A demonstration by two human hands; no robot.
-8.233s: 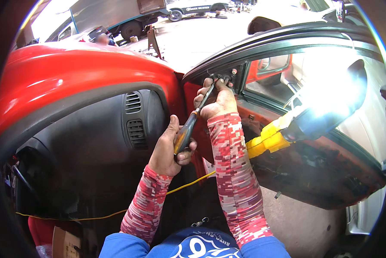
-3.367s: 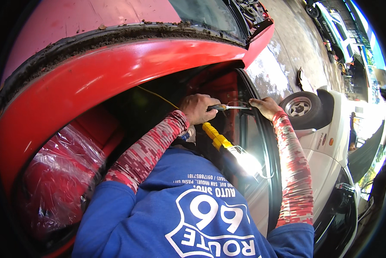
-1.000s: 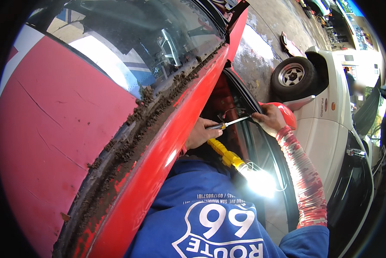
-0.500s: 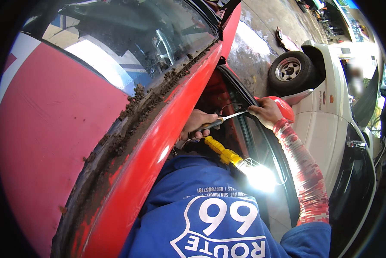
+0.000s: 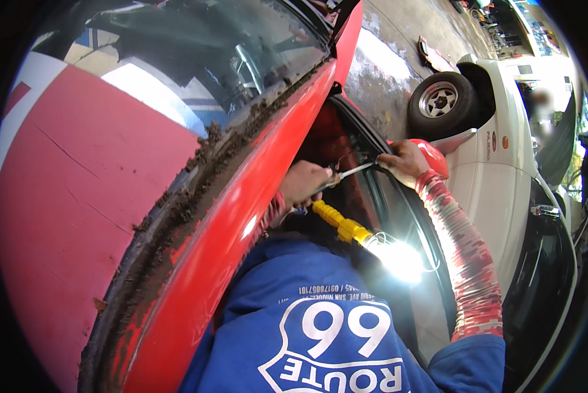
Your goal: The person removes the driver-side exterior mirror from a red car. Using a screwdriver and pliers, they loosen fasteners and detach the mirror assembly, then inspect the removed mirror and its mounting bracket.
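My left hand [image 5: 305,182] is wrapped round the handle of a screwdriver [image 5: 355,171] in the gap of the red car's open doorway. Its metal shaft points right, toward the dark edge of the door [image 5: 366,128]. At the shaft's tip, my right hand [image 5: 405,162] is closed with bent fingers against the door edge; what it pinches is hidden. Just below my left hand lies a yellow-handled work lamp [image 5: 341,221], its bulb [image 5: 402,261] lit and glaring.
The red car body [image 5: 241,223] slants along my left, with clumped dirt [image 5: 195,173] in the channel beside its windshield [image 5: 202,59]. A red side mirror [image 5: 433,160] juts beyond my right hand. A white vehicle [image 5: 490,183] with a black tyre [image 5: 442,103] stands to the right.
My left hand has turned further over the screwdriver handle, covering more of it. The screwdriver and my right hand have shifted slightly upward in the picture.
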